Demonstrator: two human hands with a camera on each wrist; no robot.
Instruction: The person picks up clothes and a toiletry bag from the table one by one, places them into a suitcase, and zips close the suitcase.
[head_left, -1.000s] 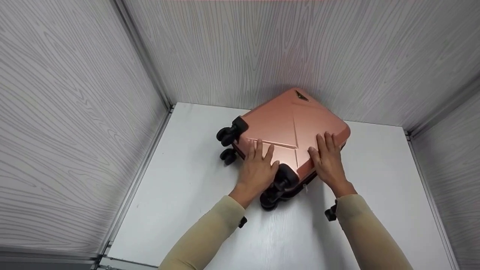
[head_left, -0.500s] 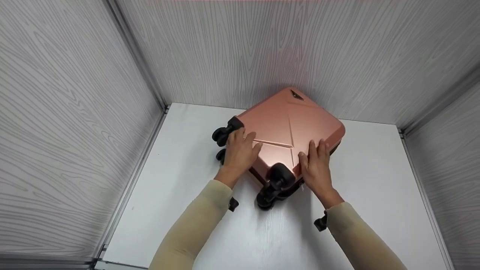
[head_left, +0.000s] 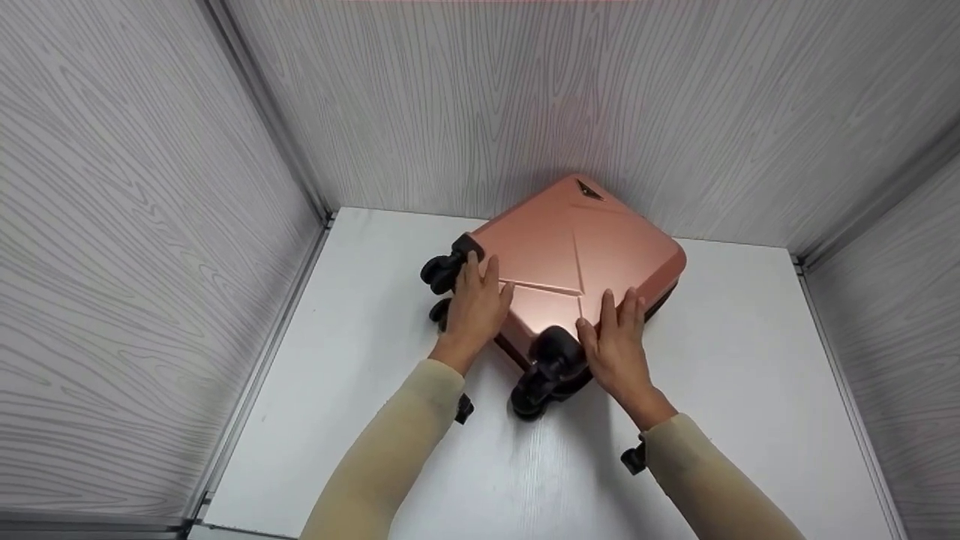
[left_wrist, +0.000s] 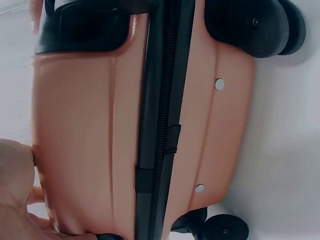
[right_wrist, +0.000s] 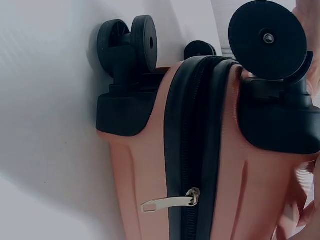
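A rose-pink hard-shell suitcase (head_left: pixel 544 244) lies flat on the white surface, turned cornerwise, with black wheels (head_left: pixel 556 352) at its near and left corners. My left hand (head_left: pixel 474 309) rests on its lower left edge beside the left wheels (head_left: pixel 444 264), fingers extended. Across the right-hand edge, close to the near wheels, lies my right hand (head_left: pixel 616 351) with its fingers spread. The left wrist view shows the wheeled end with a black zipper (left_wrist: pixel 167 95) along its middle. A metal zipper pull (right_wrist: pixel 170 202) hangs from the zipper in the right wrist view.
Grey wood-grain panels (head_left: pixel 480 105) enclose the white surface (head_left: pixel 360 360) at the back, left and right. The suitcase's far corner is close to the back panel. Metal rails (head_left: pixel 262 375) run along the side edges.
My left hand has moved left along the suitcase to the left wheels. The right hand has slid down the right edge towards the near wheels. The whole view has shifted slightly.
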